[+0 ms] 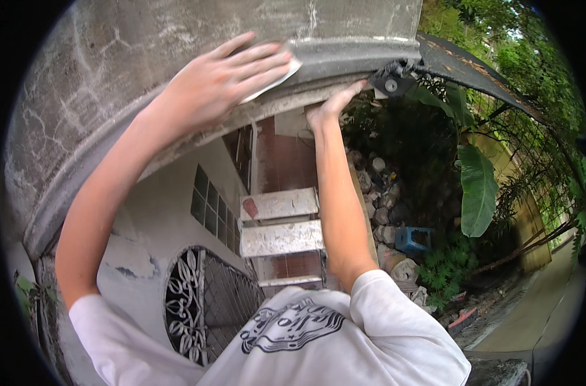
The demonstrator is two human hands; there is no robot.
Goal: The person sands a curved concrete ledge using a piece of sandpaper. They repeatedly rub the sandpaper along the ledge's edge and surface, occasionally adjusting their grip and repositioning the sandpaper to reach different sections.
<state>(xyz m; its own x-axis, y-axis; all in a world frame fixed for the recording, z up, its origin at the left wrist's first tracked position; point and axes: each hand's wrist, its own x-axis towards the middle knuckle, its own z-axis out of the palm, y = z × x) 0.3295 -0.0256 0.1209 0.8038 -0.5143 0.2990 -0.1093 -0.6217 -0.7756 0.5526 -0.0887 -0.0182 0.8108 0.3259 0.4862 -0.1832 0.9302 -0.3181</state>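
Note:
My left hand (209, 83) lies flat against the curved concrete ledge (344, 55), its fingers spread and a little blurred. Beneath its palm and fingers a thin white sheet (277, 82) is pressed to the ledge; whether it is paper or cloth I cannot make out. Further right, my right hand (334, 106) is hooked onto the ledge's lower edge, thumb side showing and most of its fingers hidden. A cracked grey concrete wall (132, 45) rises above the ledge.
Far below are pale worn steps (281, 238) beside a scrolled metal grille (190, 302). A dark sheet roof (479, 74) juts out at right, by a bracket (390, 85). Banana leaves (478, 190), a blue stool (413, 239) and piled rubble (383, 193) lie below it.

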